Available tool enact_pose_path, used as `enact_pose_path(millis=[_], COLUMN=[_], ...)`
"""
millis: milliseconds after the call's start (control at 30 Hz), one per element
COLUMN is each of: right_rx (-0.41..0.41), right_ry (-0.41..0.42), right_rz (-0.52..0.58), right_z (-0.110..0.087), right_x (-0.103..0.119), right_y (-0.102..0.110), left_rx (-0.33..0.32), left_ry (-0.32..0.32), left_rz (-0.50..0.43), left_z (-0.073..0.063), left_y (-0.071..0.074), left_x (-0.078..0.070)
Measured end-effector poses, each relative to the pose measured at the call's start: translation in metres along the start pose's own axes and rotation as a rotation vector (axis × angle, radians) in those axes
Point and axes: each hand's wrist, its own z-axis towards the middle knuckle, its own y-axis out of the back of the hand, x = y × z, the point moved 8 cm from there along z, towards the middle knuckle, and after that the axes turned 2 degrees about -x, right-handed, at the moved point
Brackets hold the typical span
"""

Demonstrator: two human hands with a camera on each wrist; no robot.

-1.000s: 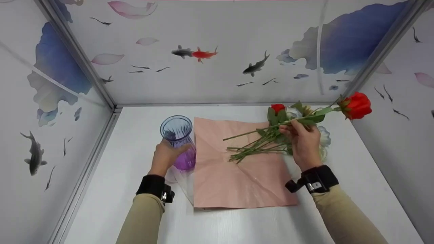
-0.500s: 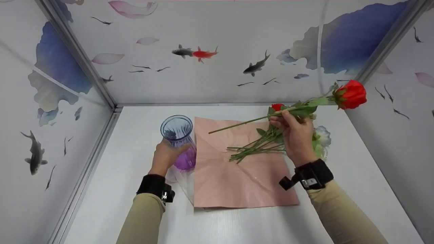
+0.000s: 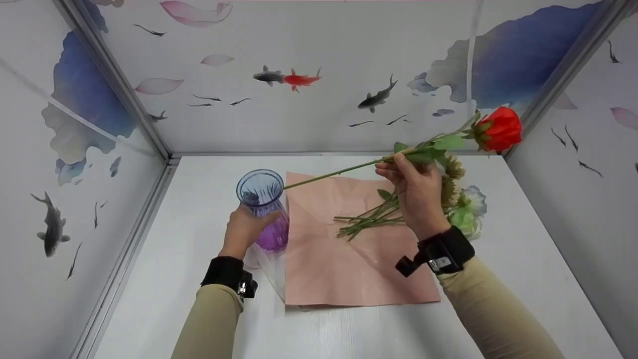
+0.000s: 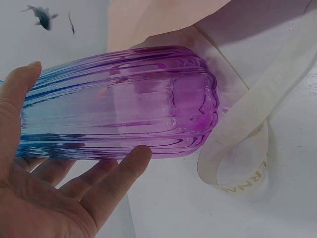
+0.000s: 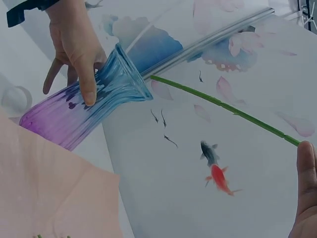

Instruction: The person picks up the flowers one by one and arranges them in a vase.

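Note:
My left hand (image 3: 245,230) grips a ribbed glass vase (image 3: 271,234), blue at its wide rim and purple at the base. In the left wrist view the thumb lies along one side of the vase (image 4: 148,99) and the fingers along the other. My right hand (image 3: 418,194) pinches the green stem of a red rose (image 3: 500,129), held slanting over the table with its bloom up to the right. The bare end of the stem (image 5: 223,105) is right at the vase's rim in the right wrist view. Only part of the right hand (image 5: 307,188) shows there.
A sheet of pink wrapping paper (image 3: 349,274) lies mid-table. Several cut stems (image 3: 364,224) rest on it, their pale blooms (image 3: 471,204) to the right, partly behind my right hand. A cream lettered ribbon (image 4: 242,139) curls near the vase's base. Printed panels wall the table.
My right hand has lifted the red rose and moved it left, bringing its stem end from over the paper to the vase's rim. The left hand and vase stay in place.

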Motion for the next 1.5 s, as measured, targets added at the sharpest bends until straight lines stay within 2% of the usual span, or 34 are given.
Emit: enact_pose_path(millis=[333,633,800,967,1500], right_rx=[0.062,0.134,0.196,0.261,0.225], right_ry=[0.011,0.08,0.052,0.027,-0.085], right_rz=[-0.082,-0.248,-0.32,-0.3,-0.356], right_z=[0.002,0.001,-0.003,-0.006,0.001], right_x=[-0.009,-0.022,-0.036,-0.048,-0.073], right_y=[-0.025,-0.052,-0.066,-0.076,-0.087], left_rx=[0.006,0.01,0.005,0.007,-0.011], left_ry=[0.004,0.009,0.005,0.008,-0.02], left_rz=[-0.016,-0.032,-0.011,-0.006,0.015], left_z=[0.0,0.001,0.001,0.001,0.003], left_y=[0.0,-0.001,-0.001,-0.001,-0.002], left_x=[0.0,0.002,0.002,0.001,0.001])
